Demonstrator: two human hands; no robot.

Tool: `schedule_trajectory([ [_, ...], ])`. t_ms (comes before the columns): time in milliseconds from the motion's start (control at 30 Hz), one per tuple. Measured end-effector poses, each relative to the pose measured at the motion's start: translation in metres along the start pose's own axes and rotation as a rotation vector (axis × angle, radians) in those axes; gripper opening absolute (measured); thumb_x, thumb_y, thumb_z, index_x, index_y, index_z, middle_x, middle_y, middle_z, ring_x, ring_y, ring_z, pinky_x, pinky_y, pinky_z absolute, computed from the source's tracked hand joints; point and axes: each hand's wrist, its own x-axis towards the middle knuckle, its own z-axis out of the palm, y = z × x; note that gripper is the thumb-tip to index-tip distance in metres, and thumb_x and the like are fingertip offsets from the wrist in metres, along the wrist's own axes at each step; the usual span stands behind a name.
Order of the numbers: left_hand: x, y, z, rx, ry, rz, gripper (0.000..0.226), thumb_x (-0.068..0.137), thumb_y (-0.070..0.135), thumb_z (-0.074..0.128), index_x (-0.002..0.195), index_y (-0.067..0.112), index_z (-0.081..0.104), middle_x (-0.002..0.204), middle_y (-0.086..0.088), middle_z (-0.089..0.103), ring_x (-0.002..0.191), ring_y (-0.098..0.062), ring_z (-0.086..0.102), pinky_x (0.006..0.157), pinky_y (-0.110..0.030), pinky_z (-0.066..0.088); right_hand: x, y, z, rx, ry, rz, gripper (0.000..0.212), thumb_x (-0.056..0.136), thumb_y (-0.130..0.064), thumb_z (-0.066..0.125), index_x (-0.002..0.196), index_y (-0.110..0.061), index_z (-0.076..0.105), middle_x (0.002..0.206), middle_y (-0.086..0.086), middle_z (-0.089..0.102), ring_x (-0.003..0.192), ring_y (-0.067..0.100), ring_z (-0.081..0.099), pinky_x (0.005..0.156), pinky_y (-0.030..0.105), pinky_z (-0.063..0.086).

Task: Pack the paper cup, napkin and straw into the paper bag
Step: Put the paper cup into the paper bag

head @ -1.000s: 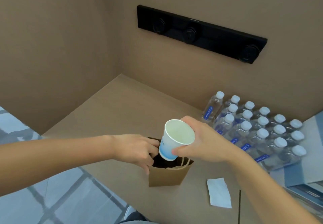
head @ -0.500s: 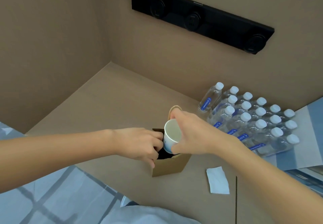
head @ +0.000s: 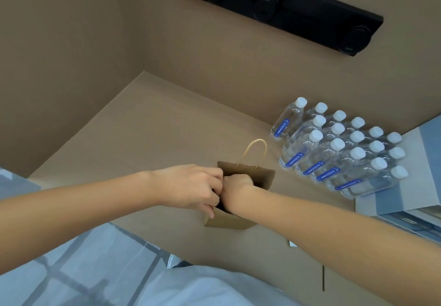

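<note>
A small brown paper bag (head: 230, 221) stands open on the cardboard tabletop, one twine handle (head: 256, 148) sticking up at its far side. My left hand (head: 191, 186) pinches the bag's left rim and holds the mouth apart. My right hand (head: 238, 181) is pushed down into the bag to the wrist, so its fingers are hidden. The paper cup is out of sight inside the bag. Only a white corner of the napkin (head: 293, 243) shows under my right forearm. I see no straw.
A shrink-wrapped pack of water bottles (head: 346, 157) lies right of the bag, against the back wall. A blue and white box (head: 405, 186) sits at the right edge. A black bar (head: 274, 2) is mounted on the wall. The table's near edge runs by my lap.
My right hand has gone from holding the cup over the bag's mouth to sinking into the bag with it. The cup is no longer visible. My left hand has kept its hold on the rim.
</note>
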Motion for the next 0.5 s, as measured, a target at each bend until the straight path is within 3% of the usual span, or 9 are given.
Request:
schedule_trajectory([
  [133,-0.003,0.0,0.004,0.012,0.048,0.013,0.031,0.092,0.036,0.064,0.079,0.009,0.069,0.086,-0.007,0.068,0.101,-0.024,0.059,0.055,-0.033,0.055,0.018,-0.008,0.003,0.205,-0.113,-0.027,0.036,0.1,-0.023,0.043,0.132,-0.009,0.052,0.141,0.014,0.049,0.134,0.033,0.042,0.108,0.048,0.04],
  [233,-0.008,-0.002,0.004,0.038,0.097,0.036,0.029,0.089,0.036,0.068,0.076,0.011,0.069,0.081,-0.004,0.067,0.095,-0.023,0.062,0.051,-0.03,0.054,0.021,-0.012,0.004,0.387,-0.088,-0.038,0.036,0.1,-0.021,0.049,0.131,-0.002,0.05,0.137,0.02,0.051,0.128,0.034,0.046,0.107,0.042,0.038],
  [367,-0.011,-0.002,0.006,0.009,0.086,0.013,0.028,0.092,0.037,0.064,0.08,0.012,0.069,0.089,-0.004,0.067,0.101,-0.023,0.058,0.061,-0.037,0.057,0.015,-0.004,0.003,0.499,-0.144,-0.094,0.012,0.098,-0.023,0.049,0.102,-0.014,0.056,0.109,0.013,0.061,0.103,0.033,0.058,0.09,0.042,0.05],
  [433,-0.012,-0.003,0.008,0.005,0.082,-0.005,0.025,0.091,0.033,0.066,0.079,0.011,0.068,0.09,-0.004,0.067,0.104,-0.024,0.057,0.063,-0.037,0.057,0.001,0.007,-0.006,0.437,-0.112,-0.157,0.014,0.097,-0.022,0.048,0.09,-0.015,0.057,0.089,0.006,0.059,0.091,0.03,0.059,0.081,0.037,0.051],
  [500,-0.012,-0.006,0.009,-0.016,0.061,-0.017,0.024,0.091,0.029,0.064,0.077,0.009,0.067,0.092,-0.005,0.066,0.108,-0.025,0.054,0.071,-0.037,0.056,-0.026,0.027,-0.023,0.425,0.0,-0.195,0.021,0.096,-0.024,0.047,0.094,-0.011,0.064,0.087,0.005,0.062,0.088,0.028,0.059,0.074,0.033,0.049],
])
